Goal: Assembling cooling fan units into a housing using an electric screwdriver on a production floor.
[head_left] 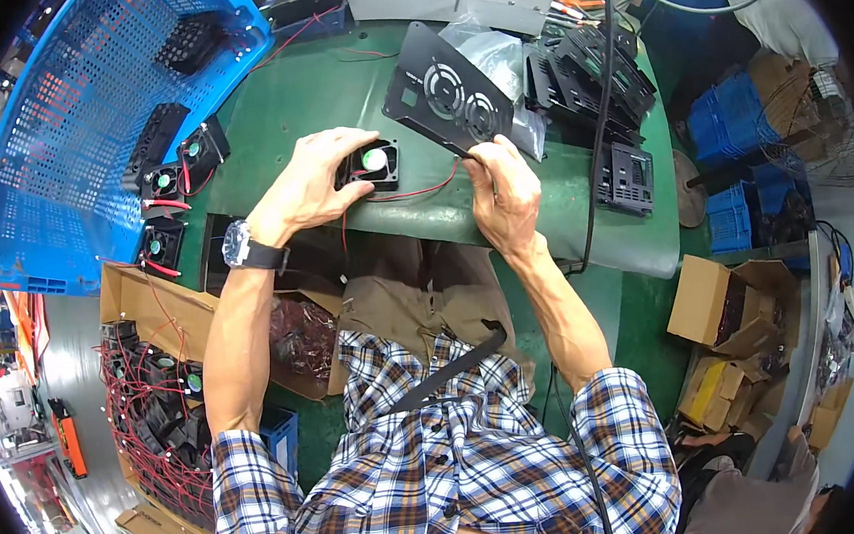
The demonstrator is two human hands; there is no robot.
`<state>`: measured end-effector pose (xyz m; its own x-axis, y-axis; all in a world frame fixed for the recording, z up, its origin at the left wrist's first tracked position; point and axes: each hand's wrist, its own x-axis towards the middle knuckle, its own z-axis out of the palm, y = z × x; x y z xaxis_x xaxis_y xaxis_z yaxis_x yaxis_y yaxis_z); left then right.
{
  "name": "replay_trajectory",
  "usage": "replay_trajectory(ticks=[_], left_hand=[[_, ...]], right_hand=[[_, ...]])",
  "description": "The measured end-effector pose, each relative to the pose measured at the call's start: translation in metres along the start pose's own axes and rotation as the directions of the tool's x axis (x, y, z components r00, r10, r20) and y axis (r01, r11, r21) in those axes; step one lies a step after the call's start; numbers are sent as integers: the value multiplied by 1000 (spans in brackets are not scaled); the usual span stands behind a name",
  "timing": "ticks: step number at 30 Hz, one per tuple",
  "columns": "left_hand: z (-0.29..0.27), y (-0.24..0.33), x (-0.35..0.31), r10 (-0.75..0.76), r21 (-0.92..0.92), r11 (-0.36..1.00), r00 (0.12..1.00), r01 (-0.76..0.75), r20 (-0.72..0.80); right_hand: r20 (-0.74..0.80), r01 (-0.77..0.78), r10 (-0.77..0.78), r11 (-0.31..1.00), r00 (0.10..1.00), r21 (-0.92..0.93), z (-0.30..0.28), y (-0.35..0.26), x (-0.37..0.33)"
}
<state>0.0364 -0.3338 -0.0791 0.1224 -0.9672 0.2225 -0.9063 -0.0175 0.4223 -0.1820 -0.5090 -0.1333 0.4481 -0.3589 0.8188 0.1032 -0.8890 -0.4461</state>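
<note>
Fingers curved, the left hand (312,181) had its grip clamped on a black fan (389,166) near the front edge of the green surface (279,108). The right hand (509,195) pinched a tilted black panel (420,77) by its corner; bare room lay toward a blue crate (58,166).

Grn bench (264,109) w/ blk fan (375,160) nr front edge, clr bag (501,57), blk panels (585,76) on R.
</note>
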Motion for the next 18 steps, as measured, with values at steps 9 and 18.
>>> replay_trajectory(ticks=[9, 18], left_hand=[[5, -22, -3, 44, -268, 961, 996, -64, -79], [33, 3, 9, 21, -342, 936, 985, -79, -169]], right_hand=[[48, 23, -21, 999, 999, -40, 0, 0, -1], [81, 30, -25, 998, 996, -58, -2, -4, 1]])
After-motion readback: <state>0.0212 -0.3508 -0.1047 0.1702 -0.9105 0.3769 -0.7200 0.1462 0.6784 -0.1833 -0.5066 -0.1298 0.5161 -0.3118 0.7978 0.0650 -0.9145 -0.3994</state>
